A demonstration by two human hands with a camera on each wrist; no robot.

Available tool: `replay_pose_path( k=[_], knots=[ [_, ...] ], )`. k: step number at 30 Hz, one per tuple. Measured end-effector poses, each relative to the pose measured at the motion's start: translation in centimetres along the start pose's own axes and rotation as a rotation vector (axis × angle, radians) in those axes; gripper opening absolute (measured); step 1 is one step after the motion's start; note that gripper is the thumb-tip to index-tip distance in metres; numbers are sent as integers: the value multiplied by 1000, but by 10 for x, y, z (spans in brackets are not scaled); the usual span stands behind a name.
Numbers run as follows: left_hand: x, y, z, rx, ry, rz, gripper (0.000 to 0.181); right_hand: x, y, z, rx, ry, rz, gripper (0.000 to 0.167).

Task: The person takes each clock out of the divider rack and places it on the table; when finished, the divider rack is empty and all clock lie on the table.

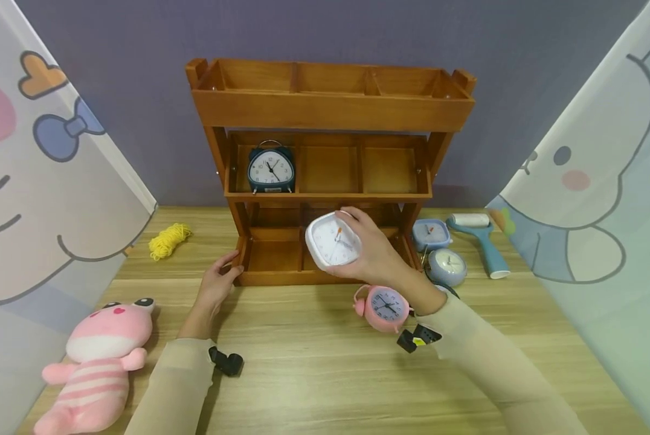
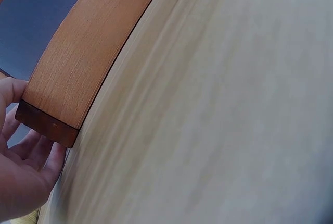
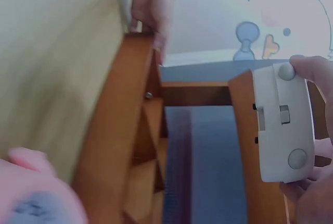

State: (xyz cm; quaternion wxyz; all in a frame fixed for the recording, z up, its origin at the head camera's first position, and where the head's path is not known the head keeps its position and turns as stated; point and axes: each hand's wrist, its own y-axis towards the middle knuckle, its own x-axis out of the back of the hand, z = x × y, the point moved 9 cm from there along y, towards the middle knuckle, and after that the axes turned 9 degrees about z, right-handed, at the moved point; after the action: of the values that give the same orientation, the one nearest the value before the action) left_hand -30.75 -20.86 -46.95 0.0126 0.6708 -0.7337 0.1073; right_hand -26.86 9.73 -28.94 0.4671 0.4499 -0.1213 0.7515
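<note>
A white alarm clock (image 1: 325,244) with rounded corners is in my right hand (image 1: 376,251), held in front of the shelf's lower tiers. Its dial faces my head camera; the right wrist view shows a side of its casing (image 3: 276,143). My left hand (image 1: 214,290) grips the lower left front corner of the wooden shelf (image 1: 330,113), thumb and fingers around the board's end (image 2: 49,127). On the middle tier, a dark blue alarm clock (image 1: 271,167) stands in the left compartment. A pink alarm clock (image 1: 385,308) lies on the table below my right forearm.
Right of the shelf are a blue square clock (image 1: 431,232), a round pale clock (image 1: 447,267) and a lint roller (image 1: 479,238). Yellow cord (image 1: 170,240) lies left of the shelf. A pink plush toy (image 1: 99,368) lies at the front left.
</note>
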Motion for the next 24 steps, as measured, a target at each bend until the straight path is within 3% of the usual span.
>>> replay_pose_path(
  k=[11,18,24],
  knots=[
    [0,-3,-6,-7,-5,1,54,-49,-40,-14,31,37,147,95],
    [-2,-5,-8,-5,-5,8,54,-80,-51,-29,-35,42,247,97],
    [-3,-4,-4,-1,-7,15,53,-101,-52,-40,-56,-13,305,98]
  ],
)
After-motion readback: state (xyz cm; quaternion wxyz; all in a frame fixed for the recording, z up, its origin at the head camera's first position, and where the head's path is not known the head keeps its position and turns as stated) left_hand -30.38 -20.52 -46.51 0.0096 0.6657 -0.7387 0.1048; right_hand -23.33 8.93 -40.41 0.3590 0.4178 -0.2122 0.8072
